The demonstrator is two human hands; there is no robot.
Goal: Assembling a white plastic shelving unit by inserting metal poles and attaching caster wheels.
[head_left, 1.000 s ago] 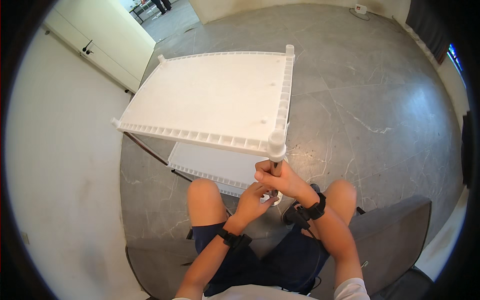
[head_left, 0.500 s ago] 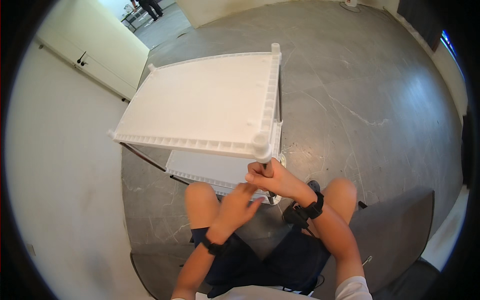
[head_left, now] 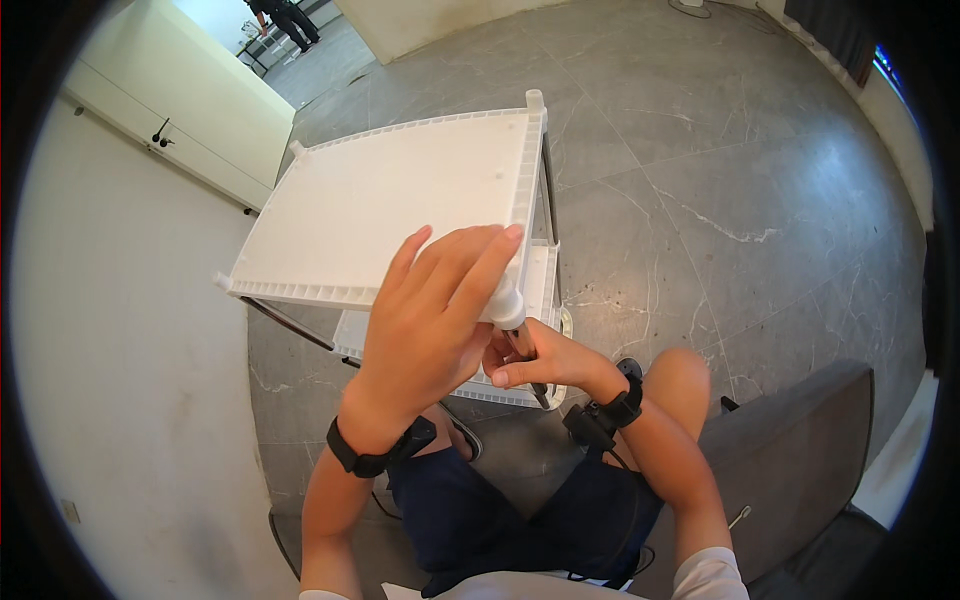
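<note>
A white plastic shelf (head_left: 390, 190) with raised corner sockets forms the top of a rack standing before me. Its near right corner socket (head_left: 510, 307) sits on a metal pole (head_left: 519, 343). My right hand (head_left: 550, 358) is closed around that pole just below the corner. My left hand (head_left: 425, 315) is raised at the same corner, its fingers stretched out over the shelf's edge; its thumb and palm side are hidden, so whether it presses on the socket cannot be seen. Below, a lower white shelf (head_left: 352, 330) shows partly behind my hands.
Another metal pole (head_left: 290, 322) supports the near left corner. A grey sofa (head_left: 800, 450) is beneath me and to my right. A white wall (head_left: 150, 330) and a door (head_left: 190, 90) stand at left. Far off, a person (head_left: 287, 22) stands near a table.
My left hand has risen from beside the right hand to the shelf's near right corner. My right hand stays on the pole, and the shelf's near right corner has shifted slightly left.
</note>
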